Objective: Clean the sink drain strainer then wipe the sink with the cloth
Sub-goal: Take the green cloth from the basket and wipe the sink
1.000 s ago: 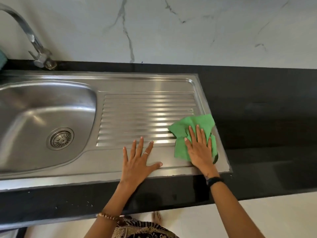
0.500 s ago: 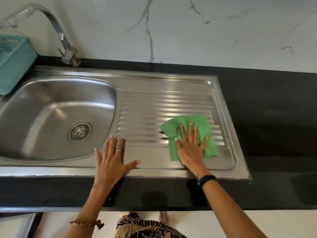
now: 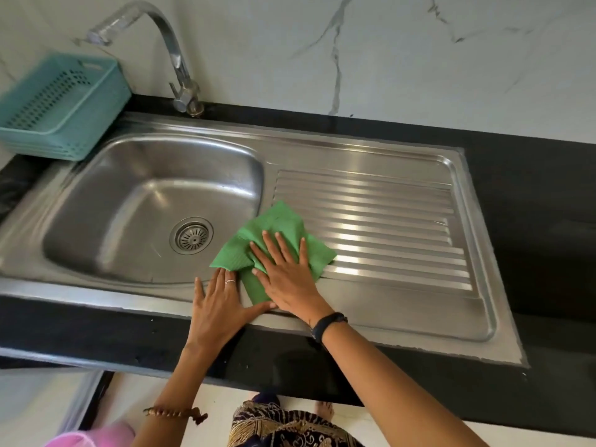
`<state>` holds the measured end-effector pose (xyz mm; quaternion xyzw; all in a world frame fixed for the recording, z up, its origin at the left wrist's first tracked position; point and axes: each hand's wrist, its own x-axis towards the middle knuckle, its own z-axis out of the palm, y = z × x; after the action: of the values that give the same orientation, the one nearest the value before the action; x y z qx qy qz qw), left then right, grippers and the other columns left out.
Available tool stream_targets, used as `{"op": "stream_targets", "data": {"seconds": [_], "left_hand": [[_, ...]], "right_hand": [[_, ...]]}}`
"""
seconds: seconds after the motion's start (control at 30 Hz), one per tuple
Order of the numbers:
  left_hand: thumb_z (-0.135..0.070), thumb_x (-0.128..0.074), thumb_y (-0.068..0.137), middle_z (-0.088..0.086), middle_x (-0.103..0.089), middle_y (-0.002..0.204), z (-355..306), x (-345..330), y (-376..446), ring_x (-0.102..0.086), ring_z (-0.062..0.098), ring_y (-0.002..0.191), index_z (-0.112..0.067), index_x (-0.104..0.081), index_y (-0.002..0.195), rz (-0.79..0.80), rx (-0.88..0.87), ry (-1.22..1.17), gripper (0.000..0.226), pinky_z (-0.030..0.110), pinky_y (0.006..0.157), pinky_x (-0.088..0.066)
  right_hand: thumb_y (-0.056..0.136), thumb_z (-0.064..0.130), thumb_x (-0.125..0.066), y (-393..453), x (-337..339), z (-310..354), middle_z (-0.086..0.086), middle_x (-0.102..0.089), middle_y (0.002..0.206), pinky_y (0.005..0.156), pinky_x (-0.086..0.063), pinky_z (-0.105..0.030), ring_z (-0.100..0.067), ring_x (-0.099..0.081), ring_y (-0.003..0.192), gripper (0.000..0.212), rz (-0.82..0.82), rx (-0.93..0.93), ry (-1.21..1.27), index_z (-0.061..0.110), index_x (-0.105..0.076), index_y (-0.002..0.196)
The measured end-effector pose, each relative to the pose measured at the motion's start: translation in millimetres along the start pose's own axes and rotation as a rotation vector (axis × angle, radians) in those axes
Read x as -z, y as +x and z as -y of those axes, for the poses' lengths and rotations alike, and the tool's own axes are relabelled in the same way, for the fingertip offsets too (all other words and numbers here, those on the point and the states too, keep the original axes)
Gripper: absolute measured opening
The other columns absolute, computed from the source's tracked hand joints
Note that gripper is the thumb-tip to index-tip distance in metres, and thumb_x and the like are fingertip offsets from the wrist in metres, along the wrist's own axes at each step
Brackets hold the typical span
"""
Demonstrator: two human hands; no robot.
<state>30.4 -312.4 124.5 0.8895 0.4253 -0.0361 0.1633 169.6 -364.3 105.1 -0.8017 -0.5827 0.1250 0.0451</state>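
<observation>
Black tabletop (image 3: 532, 201): runs under a white marble-veined wall; its far right and left ends are cut off by the frame.

Steel sink (image 3: 322, 150): set into the tabletop, basin on the left, ribbed drainboard on the right. Surface looks brushed and shiny with streaky highlights. No brand or writing readable anywhere on it.

Teal basket (image 3: 58, 101): perforated, sits at the basin's far left corner; left side out of frame, image blurred there.

Tap (image 3: 175, 59): curved, mounted behind the basin; spout blurred.

Green cloth (image 3: 277, 227): spread partly crumpled on the strip between basin and drainboard, one corner lapping the ribs, another reaching the basin edge. Its near part is hidden under my palm.

My right hand (image 3: 287, 272): flat, fingers spread, pressing down on the cloth, not clenched around it. Black band on the wrist.

My left hand (image 3: 219, 304): flat and released on the sink's front rim, holding nothing, thumb touching the right hand; fingertips just beside the cloth. Ring on one finger, bead bracelet on the wrist.

Drain strainer (image 3: 191, 235): seated in the basin floor, round, slotted; well apart from both hands.
</observation>
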Motion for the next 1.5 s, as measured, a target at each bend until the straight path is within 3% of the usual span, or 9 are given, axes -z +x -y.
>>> {"op": "stream_targets", "data": {"seconds": [0.17,0.33,0.43,0.57,0.77,0.9,1.0,1.3,1.5], "left_hand": [[-0.096,-0.010,0.046,0.005,0.002,0.158,-28.0,-7.8,-4.5,0.007,0.017,0.145,-0.020,-0.006,0.147,0.046,-0.094,-0.029,0.127,0.058,0.112,0.004],[-0.084,-0.028,0.064,0.004,0.013,0.157,-91.1,-32.3,-11.9,0.010,0.017,0.145,-0.026,0.003,0.147,0.098,-0.213,-0.019,0.106,0.061,0.112,0.003],[-0.092,-0.009,0.055,0.006,0.015,0.156,-95.9,-35.8,-12.2,0.014,0.019,0.143,-0.028,0.015,0.143,0.084,-0.220,0.004,0.112,0.061,0.110,0.007],[-0.094,0.010,0.043,0.006,0.016,0.156,-94.4,-33.2,-14.2,0.015,0.018,0.142,-0.031,0.021,0.138,0.080,-0.231,0.012,0.115,0.059,0.110,0.009],[-0.094,0.010,0.043,0.007,0.015,0.156,-94.9,-34.3,-13.5,0.013,0.020,0.143,-0.030,0.023,0.137,0.083,-0.226,0.009,0.115,0.059,0.110,0.009],[-0.092,-0.011,0.052,0.002,0.027,0.148,-89.7,-33.6,-7.6,0.016,0.021,0.143,-0.027,0.025,0.137,0.093,-0.245,-0.012,0.113,0.060,0.111,0.006],[-0.094,-0.014,0.050,0.000,0.026,0.147,-64.2,-26.4,-4.2,0.022,0.017,0.138,-0.027,0.024,0.135,0.022,-0.220,0.004,0.115,0.054,0.109,0.014],[-0.089,-0.032,0.045,0.006,-0.001,0.158,19.8,-0.9,-17.2,0.005,0.017,0.145,-0.018,0.000,0.147,0.019,0.096,-0.064,0.129,0.050,0.115,0.009],[-0.087,-0.035,0.055,0.006,-0.006,0.158,25.7,-3.5,-15.7,-0.002,0.020,0.146,-0.018,0.000,0.147,0.040,0.061,-0.035,0.120,0.050,0.117,0.008]], "right_hand": [[0.099,0.046,-0.020,-51.4,0.1,-35.3,0.007,0.001,0.160,0.113,0.016,-0.050,-0.017,0.005,0.147,0.054,-0.035,-0.078,0.022,0.032,-0.006,0.149],[0.099,0.045,-0.017,-114.4,10.4,-115.6,0.009,0.007,0.158,0.113,0.016,-0.049,-0.014,0.012,0.145,0.053,-0.059,-0.324,0.016,0.036,0.004,0.146],[0.099,0.043,-0.014,-157.6,23.8,-172.6,0.009,0.020,0.154,0.114,0.015,-0.050,-0.012,0.019,0.142,0.053,-0.066,-0.515,0.053,0.036,0.014,0.143],[0.101,0.038,-0.017,-191.1,35.2,-195.3,0.000,0.014,0.158,0.119,0.006,-0.042,-0.019,0.012,0.146,0.055,-0.040,-0.627,0.100,0.028,0.011,0.147],[0.100,0.036,-0.021,-214.0,24.4,-161.9,-0.001,0.020,0.156,0.114,0.000,-0.057,-0.027,0.015,0.145,0.057,0.113,-0.494,-0.027,0.033,0.013,0.146],[0.100,0.040,-0.015,-186.9,32.2,-151.5,0.009,0.034,0.145,0.109,0.009,-0.064,-0.016,0.028,0.136,0.052,0.147,-0.374,0.069,0.042,0.023,0.135],[0.100,0.042,-0.016,-148.2,23.9,-122.9,0.011,0.035,0.144,0.105,0.019,-0.063,-0.016,0.030,0.135,0.052,0.136,-0.223,0.085,0.044,0.018,0.139],[0.099,0.042,-0.024,-29.3,7.9,-5.3,0.006,0.008,0.159,0.103,0.021,-0.065,-0.022,0.010,0.146,0.049,0.109,0.105,0.060,0.040,-0.013,0.146],[0.100,0.029,-0.026,-102.4,16.9,-63.8,0.019,0.000,0.155,0.110,0.019,-0.050,-0.006,0.009,0.144,0.045,0.118,0.117,0.181,0.042,-0.024,0.143]]}}
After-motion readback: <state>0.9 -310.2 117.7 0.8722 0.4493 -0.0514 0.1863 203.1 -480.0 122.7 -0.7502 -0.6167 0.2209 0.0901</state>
